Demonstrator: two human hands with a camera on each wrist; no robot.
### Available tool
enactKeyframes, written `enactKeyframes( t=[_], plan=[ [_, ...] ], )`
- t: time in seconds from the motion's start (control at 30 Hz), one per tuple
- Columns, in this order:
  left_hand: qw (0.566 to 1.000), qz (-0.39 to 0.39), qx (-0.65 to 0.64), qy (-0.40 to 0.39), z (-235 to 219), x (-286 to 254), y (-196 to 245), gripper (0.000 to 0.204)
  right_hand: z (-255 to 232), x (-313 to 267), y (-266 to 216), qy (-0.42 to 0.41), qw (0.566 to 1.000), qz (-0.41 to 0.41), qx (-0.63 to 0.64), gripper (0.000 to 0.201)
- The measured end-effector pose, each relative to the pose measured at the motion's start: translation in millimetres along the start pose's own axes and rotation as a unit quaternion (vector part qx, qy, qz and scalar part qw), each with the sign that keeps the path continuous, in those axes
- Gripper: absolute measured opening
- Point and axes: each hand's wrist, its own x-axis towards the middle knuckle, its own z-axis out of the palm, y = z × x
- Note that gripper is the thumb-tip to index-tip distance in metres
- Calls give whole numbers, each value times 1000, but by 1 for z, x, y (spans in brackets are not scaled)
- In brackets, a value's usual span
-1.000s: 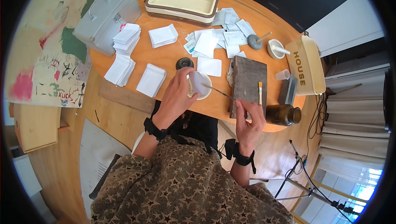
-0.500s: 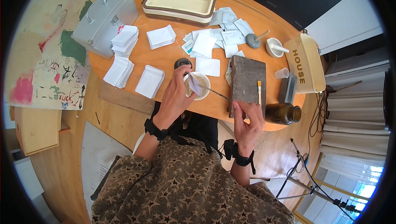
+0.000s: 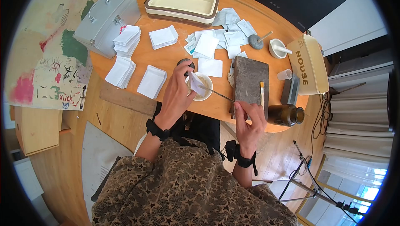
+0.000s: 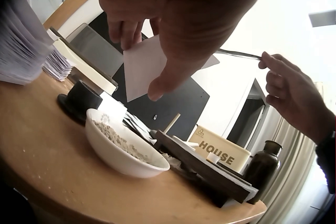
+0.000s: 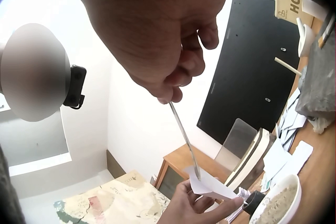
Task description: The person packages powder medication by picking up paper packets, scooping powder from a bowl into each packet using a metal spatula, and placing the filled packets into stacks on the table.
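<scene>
My left hand (image 3: 174,97) holds a small white paper packet (image 3: 196,84), with thumb and fingers at its edges, above a white bowl (image 4: 118,153). Pale, greyish-tan powder (image 4: 118,140) lies in the bowl. In my right hand (image 3: 251,122) a thin metal spatula (image 3: 221,95) is pinched near its end between thumb and fingertips. Its far tip meets the open side of the packet, as the right wrist view shows. Behind the bowl, partly hidden by my left hand, is a round black object (image 4: 84,98).
Stacks of white packets (image 3: 152,82) lie to the left by a metal case (image 3: 110,22). Right of the bowl are a dark board (image 3: 251,76) with a brush (image 3: 262,94), a brown bottle (image 3: 283,115), a mortar (image 3: 275,49) and a HOUSE box (image 3: 307,65). A cream tray (image 3: 183,15) stands behind.
The paper packet has tilted more upright and shifted left, uncovering powder in the bowl. The spatula's tip has shifted slightly left and down with it; both hands keep their holds.
</scene>
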Motion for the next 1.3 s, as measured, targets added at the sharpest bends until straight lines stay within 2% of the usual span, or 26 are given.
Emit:
enactKeyframes(
  t=[0.17,0.27,0.43,0.63,0.83,0.93,1.0,1.03,1.1,1.2,1.3],
  plan=[
    [1000,4,25,-8,0,-2,0,80,5,1,0,0,1000,7,-9,11],
    [999,-18,25,-30,-1,-3,8,78,13,1,1,3,1000,14,-13,10],
    [996,33,49,-72,-2,-3,16,74,24,2,6,-5,999,9,-37,9],
    [994,45,42,-89,-7,-2,18,75,28,1,10,-35,999,12,-34,7],
    [993,39,65,-94,-9,-2,13,75,21,1,10,-101,994,32,-17,9],
    [993,41,62,-91,-9,-2,12,76,18,2,8,-129,990,64,9,10],
    [993,41,61,-89,-9,-1,11,76,17,2,8,-142,981,126,45,11],
    [994,41,61,-86,-8,-2,10,76,17,2,8,-141,981,126,45,11],
    [994,40,57,-83,-8,-1,8,76,16,2,9,-141,966,198,86,13],
    [995,33,53,-80,-7,-2,6,76,15,0,12,-127,954,243,122,15],
    [995,25,51,-79,-8,-2,6,75,12,3,8,-102,955,249,128,17]
  ],
)
